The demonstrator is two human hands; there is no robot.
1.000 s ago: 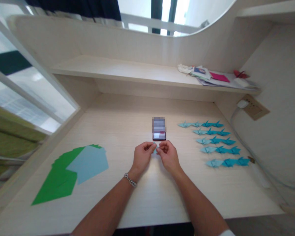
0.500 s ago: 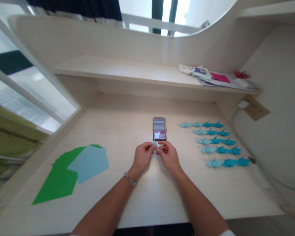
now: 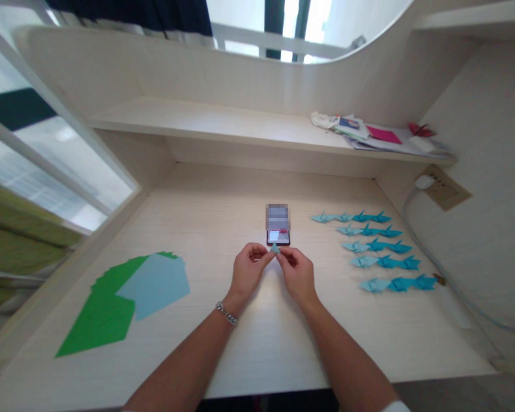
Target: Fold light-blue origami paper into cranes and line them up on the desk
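Note:
A small folded piece of light blue paper (image 3: 275, 248) is pinched between my two hands over the middle of the desk. My left hand (image 3: 249, 270) grips its left side with thumb and fingers, and my right hand (image 3: 298, 273) grips the right side. The fingertips cover most of the paper; a pointed tip shows above them. Just beyond the hands lies a phone (image 3: 278, 237) with its screen lit. Folded blue paper cranes (image 3: 387, 262) stand in several rows on the right, pale ones at the left ends and deeper blue ones at the right.
Fanned green paper sheets (image 3: 96, 312) lie on the left of the desk (image 3: 223, 200), with light blue sheets (image 3: 157, 286) on top. A shelf (image 3: 223, 123) runs along the back, holding papers and a pink square (image 3: 384, 135). A white plug (image 3: 424, 182) and its cable are at the right wall.
The folded paper has turned and shifted slightly right between my fingers, its tip now showing above both thumbs. The hands have moved slightly; the sheets, cranes and phone stay put.

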